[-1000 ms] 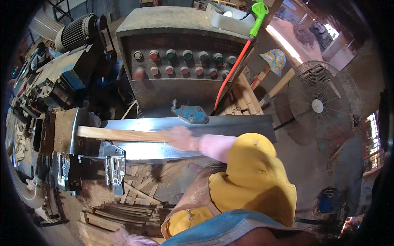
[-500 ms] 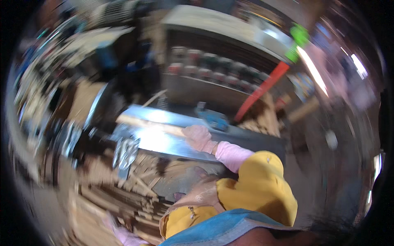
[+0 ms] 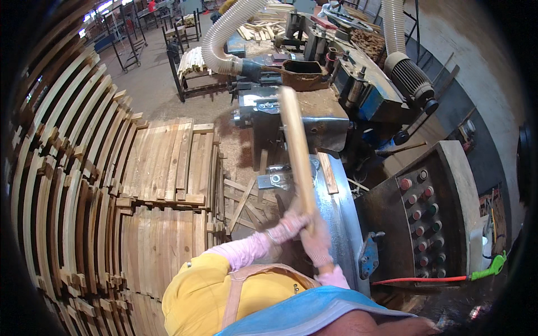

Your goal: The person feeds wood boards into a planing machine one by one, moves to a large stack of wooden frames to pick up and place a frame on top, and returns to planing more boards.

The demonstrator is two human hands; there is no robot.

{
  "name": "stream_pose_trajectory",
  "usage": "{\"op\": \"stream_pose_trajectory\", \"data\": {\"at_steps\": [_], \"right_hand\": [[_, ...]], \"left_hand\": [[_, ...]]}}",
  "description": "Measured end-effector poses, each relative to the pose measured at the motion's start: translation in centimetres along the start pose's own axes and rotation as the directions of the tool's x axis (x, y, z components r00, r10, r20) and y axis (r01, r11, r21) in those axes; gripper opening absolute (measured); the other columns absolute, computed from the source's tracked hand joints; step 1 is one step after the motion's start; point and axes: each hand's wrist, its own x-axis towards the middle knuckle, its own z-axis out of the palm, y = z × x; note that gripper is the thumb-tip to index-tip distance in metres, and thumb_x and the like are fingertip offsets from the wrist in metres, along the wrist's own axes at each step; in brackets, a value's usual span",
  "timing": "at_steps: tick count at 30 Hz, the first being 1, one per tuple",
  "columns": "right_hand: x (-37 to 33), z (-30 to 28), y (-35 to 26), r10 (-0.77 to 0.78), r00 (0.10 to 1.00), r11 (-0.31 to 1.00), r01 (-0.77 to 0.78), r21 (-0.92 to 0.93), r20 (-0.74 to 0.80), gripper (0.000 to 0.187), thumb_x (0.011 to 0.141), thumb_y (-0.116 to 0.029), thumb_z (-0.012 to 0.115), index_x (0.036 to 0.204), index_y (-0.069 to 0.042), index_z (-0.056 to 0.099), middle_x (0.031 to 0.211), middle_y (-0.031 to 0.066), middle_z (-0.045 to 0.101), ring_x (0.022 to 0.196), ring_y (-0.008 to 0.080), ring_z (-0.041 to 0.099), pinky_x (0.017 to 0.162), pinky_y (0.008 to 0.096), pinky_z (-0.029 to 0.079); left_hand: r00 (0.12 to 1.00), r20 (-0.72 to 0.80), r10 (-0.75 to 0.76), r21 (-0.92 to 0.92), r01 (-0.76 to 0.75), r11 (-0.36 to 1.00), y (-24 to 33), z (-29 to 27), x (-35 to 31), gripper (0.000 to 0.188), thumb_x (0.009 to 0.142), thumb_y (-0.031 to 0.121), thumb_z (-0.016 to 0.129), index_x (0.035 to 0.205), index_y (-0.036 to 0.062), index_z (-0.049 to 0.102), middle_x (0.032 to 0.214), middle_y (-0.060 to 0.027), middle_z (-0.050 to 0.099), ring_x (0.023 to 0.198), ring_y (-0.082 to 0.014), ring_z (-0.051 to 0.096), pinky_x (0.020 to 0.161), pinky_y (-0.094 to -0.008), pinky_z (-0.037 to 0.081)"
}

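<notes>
A pale wooden strip (image 3: pixel 296 143) points away from me, raised above the shiny metal table (image 3: pixel 344 224). Both hands grip its near end, slightly blurred. My left hand (image 3: pixel 291 222) closes on it from the left side. Close beside it, my right hand (image 3: pixel 317 242) is wrapped round the same end, in a light glove with a pink sleeve below. A shorter wood piece (image 3: pixel 328 175) lies on the metal table, right of the held strip. Beyond the hands, a metal bracket with a bolt (image 3: pixel 275 178) sits at the table's left side.
Stacked wooden strips (image 3: pixel 162 241) rise along the left. A woodworking machine (image 3: pixel 314 112) with a ribbed hose (image 3: pixel 216 39) stands ahead. At the right are a button panel (image 3: pixel 426 213), a blue clamp (image 3: pixel 369 255) and a red hose with a green air gun (image 3: pixel 490 267). Loose offcuts (image 3: pixel 244 201) lie beside the stacks.
My view has swung left, so the button panel is now at the right. My left hand has come from the wood stacks to the strip, which both hands now hold raised.
</notes>
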Motion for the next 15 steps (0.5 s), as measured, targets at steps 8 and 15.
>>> {"op": "stream_pose_trajectory", "data": {"at_steps": [8, 15], "right_hand": [[-23.2, -8.4, 16.3, 0.089, 0.993, 0.865, -0.115, -0.489, -0.077, 0.071, 0.076, -0.023, 0.077, 0.139, -0.001, 0.053, 0.104, 0.0241, 0.066, 0.092, 0.0459, 0.063, 0.080, 0.0555, 0.049], [-7.5, -5.7, 13.4, -0.044, 0.976, 0.833, -0.081, -0.548, -0.212, 0.047, 0.080, -0.021, 0.074, 0.122, -0.004, 0.062, 0.105, 0.0182, 0.067, 0.093, 0.0414, 0.063, 0.080, 0.0530, 0.049]], "left_hand": [[0.892, 0.303, -0.335, 0.270, 0.257, 0.928, -4.3, -1.4, -6.7, 0.083, 0.096, 0.035, 0.066, 0.159, -0.0052, 0.029, 0.158, -0.0261, 0.044, 0.145, -0.0335, 0.047, 0.119, -0.0381, 0.039], [0.948, -0.001, -0.319, 0.525, 0.272, 0.807, -6.9, -8.5, -6.7, 0.075, 0.094, 0.040, 0.068, 0.149, -0.0065, 0.046, 0.147, -0.0256, 0.056, 0.135, -0.0353, 0.057, 0.114, -0.0394, 0.043]]}}
